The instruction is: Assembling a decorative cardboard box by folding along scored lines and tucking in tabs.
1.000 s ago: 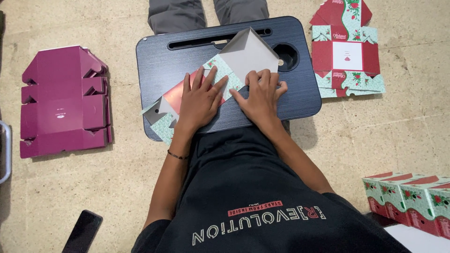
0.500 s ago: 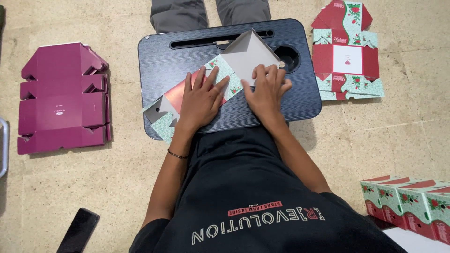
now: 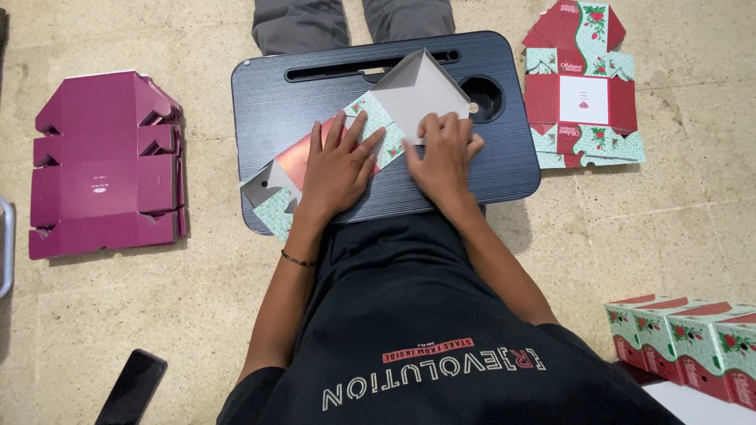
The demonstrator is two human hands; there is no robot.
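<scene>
A flat stack of magenta die-cut cardboard box blanks [image 3: 102,164] lies on the beige stone floor [image 3: 669,228], well left of the dark rectangular lap tray [image 3: 276,102]. Just off the tray's right edge lies an unfolded red-and-mint floral carton blank with a white square label [image 3: 581,98]. Near the floor's lower right corner stands a row of assembled red-and-mint floral boxes [image 3: 693,342]. A black phone [image 3: 130,387] lies at the lower left.

On the tray, running from its front left corner toward its middle, lies a half-folded red-and-mint floral carton [image 3: 378,118], with its grey inner panel standing up near the tray's slot and round cup recess. The left hand [image 3: 340,161] lies flat with its fingers spread, pressing down on the carton's red and mint panels. The right hand [image 3: 445,149] rests beside it with its fingers curled onto the fold at the base of the raised grey panel, pressing rather than grasping.
</scene>
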